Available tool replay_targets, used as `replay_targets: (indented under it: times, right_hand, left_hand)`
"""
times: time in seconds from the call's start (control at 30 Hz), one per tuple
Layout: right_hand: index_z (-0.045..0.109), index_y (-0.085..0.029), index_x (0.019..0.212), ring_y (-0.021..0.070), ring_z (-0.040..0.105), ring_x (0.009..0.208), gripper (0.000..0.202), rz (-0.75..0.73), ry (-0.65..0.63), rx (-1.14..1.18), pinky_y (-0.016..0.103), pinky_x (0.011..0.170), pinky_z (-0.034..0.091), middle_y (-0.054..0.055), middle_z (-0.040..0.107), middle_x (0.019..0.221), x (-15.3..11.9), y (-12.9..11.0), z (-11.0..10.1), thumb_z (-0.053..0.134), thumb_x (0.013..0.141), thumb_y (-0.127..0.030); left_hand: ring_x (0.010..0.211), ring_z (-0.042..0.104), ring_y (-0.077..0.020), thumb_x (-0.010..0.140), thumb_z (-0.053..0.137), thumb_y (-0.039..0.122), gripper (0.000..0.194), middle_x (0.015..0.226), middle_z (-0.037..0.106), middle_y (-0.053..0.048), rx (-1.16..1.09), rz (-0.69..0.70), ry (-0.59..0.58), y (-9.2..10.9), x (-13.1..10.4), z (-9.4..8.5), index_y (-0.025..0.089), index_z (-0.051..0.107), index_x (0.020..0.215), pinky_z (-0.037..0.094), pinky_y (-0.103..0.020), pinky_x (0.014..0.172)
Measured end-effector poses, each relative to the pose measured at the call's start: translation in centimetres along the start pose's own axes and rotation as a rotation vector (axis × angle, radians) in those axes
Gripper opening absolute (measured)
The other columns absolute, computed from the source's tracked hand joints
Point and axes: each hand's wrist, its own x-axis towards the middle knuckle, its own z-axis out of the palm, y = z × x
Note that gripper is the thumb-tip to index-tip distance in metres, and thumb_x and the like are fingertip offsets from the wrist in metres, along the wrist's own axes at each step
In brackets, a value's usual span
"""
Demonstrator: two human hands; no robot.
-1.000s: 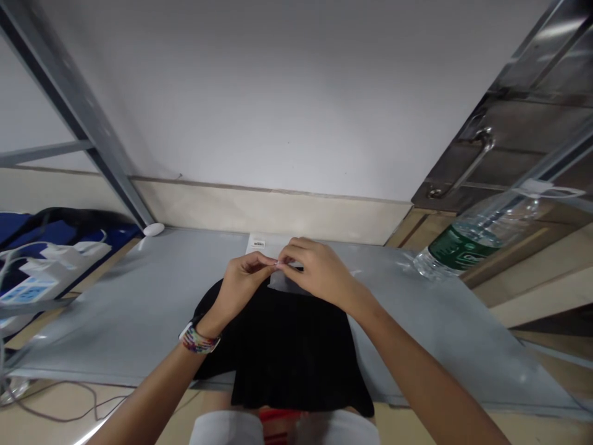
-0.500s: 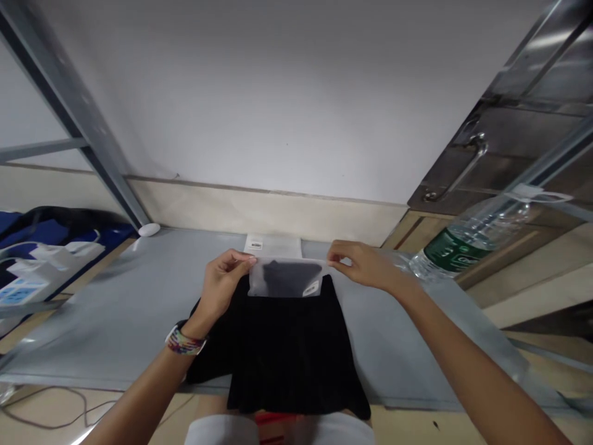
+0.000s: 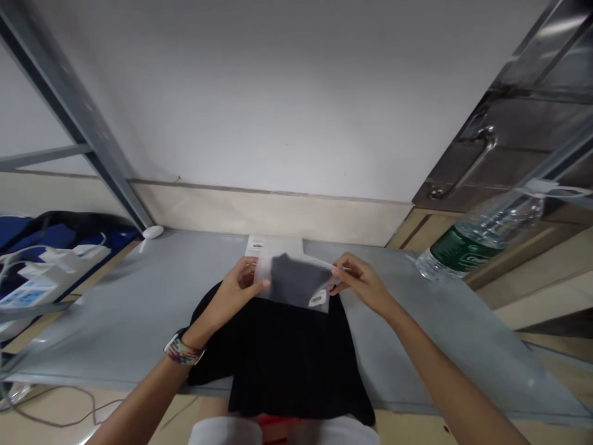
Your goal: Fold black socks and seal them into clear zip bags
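A frosted plastic bag with something dark inside and a barcode label at its lower right is held up between my hands. My left hand grips its left edge, thumb in front and fingers behind. At the upper right corner, my right hand pinches the plastic. Below the bag, a black garment lies spread on the grey table and hangs over its front edge. Behind the bag, a white packet with a barcode label lies near the wall, partly hidden.
A large water bottle with a green label stands at the right. On the left are a power strip with white plugs and a small white oval object. A metal post rises at the back left; a cable lies on the floor.
The bag has tilted, its right side lower, and come slightly nearer. My left hand has slid down its left edge; my right hand has moved slightly down and changed its hold at the corner.
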Motion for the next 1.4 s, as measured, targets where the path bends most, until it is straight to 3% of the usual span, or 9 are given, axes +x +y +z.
replay_targets:
  times: [0.13,0.3,0.43,0.57,0.7,0.87,1.07,1.33,1.4]
  right_hand:
    - [0.059,-0.022,0.074,0.0112,0.055,0.062,0.044,0.004,0.163,0.222,0.03,0.062,0.066,-0.006,0.052,0.069,-0.6,0.1,-0.1,0.09,0.08,-0.053]
    - [0.06,-0.022,0.075,0.0103,0.058,0.065,0.044,0.016,0.2,0.373,0.041,0.084,0.069,-0.007,0.053,0.069,-2.9,0.7,1.8,0.094,0.078,-0.051]
    - [0.065,-0.021,0.077,0.013,0.068,0.076,0.037,0.039,0.096,0.35,0.045,0.092,0.069,-0.004,0.065,0.08,-4.8,1.0,3.1,0.091,0.084,-0.047]
    - [0.076,-0.02,0.104,0.0205,0.076,0.08,0.042,0.157,-0.048,0.271,0.036,0.067,0.07,0.004,0.075,0.093,-5.5,0.6,2.9,0.087,0.085,-0.055]
    - [0.073,-0.018,0.098,0.0172,0.07,0.056,0.044,0.231,0.009,0.333,0.025,0.044,0.058,0.001,0.071,0.07,-5.4,0.6,2.9,0.086,0.084,-0.058]
    - [0.072,-0.018,0.089,0.0192,0.069,0.051,0.043,0.278,-0.003,0.475,0.03,0.043,0.061,0.002,0.073,0.066,-5.3,1.0,3.9,0.095,0.075,-0.052]
    - [0.075,-0.018,0.08,0.0211,0.072,0.053,0.038,0.244,0.072,0.567,0.034,0.046,0.066,0.002,0.075,0.065,-5.0,1.6,3.9,0.098,0.069,-0.046]
    - [0.074,-0.017,0.089,0.0222,0.073,0.053,0.042,0.344,-0.045,0.502,0.032,0.042,0.063,0.006,0.078,0.068,-5.2,2.0,3.8,0.088,0.08,-0.055]
    - [0.072,-0.019,0.092,0.0211,0.072,0.051,0.04,0.344,-0.016,0.507,0.031,0.041,0.062,0.003,0.077,0.066,-5.2,2.3,3.6,0.088,0.082,-0.054]
  left_hand:
    - [0.093,0.074,-0.02,0.074,0.096,0.035,0.041,0.103,0.078,-0.006,-0.077,-0.053,-0.013,0.3,1.4,0.9,0.018,0.075,0.104,0.059,-0.028,0.086]
    - [0.08,0.073,-0.0159,0.074,0.096,0.044,0.056,0.1,0.076,-0.003,-0.401,-0.11,0.015,0.8,3.2,3.5,0.019,0.067,0.114,0.064,-0.033,0.081]
    - [0.092,0.076,-0.0214,0.079,0.094,0.039,0.062,0.113,0.077,-0.008,-0.42,-0.22,-0.124,0.4,2.5,5.7,0.021,0.062,0.129,0.063,-0.034,0.081]
    - [0.109,0.076,-0.0286,0.075,0.096,0.03,0.071,0.123,0.077,-0.014,-0.35,-0.236,-0.178,0.3,1.5,6.9,0.019,0.062,0.136,0.061,-0.038,0.092]
    - [0.122,0.072,-0.0315,0.075,0.094,0.027,0.072,0.13,0.076,-0.013,-0.217,-0.175,-0.282,1.0,1.5,6.7,0.019,0.063,0.14,0.056,-0.043,0.105]
    - [0.135,0.065,-0.032,0.085,0.09,0.034,0.068,0.147,0.068,-0.013,-0.138,-0.155,-0.411,1.4,1.2,5.6,0.023,0.062,0.146,0.049,-0.045,0.116]
    - [0.114,0.073,-0.0302,0.077,0.095,0.035,0.074,0.13,0.074,-0.015,-0.177,-0.39,-0.432,0.3,0.6,4.2,0.019,0.066,0.142,0.058,-0.038,0.092]
    - [0.108,0.074,-0.0261,0.081,0.091,0.028,0.057,0.122,0.078,-0.011,-0.158,-0.286,-0.535,0.9,1.3,3.8,0.018,0.075,0.134,0.057,-0.033,0.092]
    - [0.104,0.075,-0.0256,0.08,0.091,0.03,0.061,0.117,0.08,-0.01,-0.12,-0.282,-0.498,1.0,1.6,3.2,0.018,0.072,0.137,0.058,-0.034,0.09]
